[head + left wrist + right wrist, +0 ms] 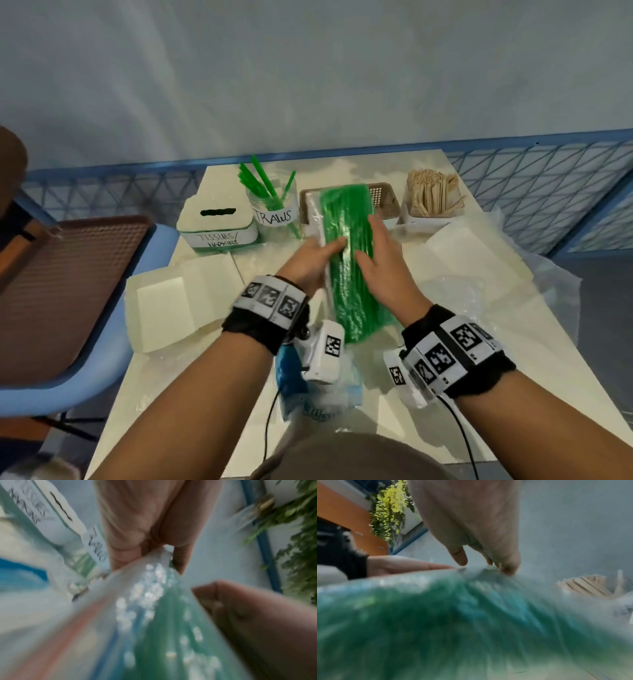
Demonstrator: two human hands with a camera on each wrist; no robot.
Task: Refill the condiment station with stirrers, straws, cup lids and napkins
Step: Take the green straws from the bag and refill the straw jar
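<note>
Two hands were on the bag of green straws (346, 219): left hand (310, 263) gripped its left edge, thumb on top; right hand (380, 263) lay on top, fingers straight. Its far end overlapped the brown basket (385, 202).

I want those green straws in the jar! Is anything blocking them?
Only their own clear plastic bag, gripped by the left hand with the right hand resting on it, wraps the green straws. The clear jar labelled STRAWS stands just left, open-topped, nothing visible between.
</note>
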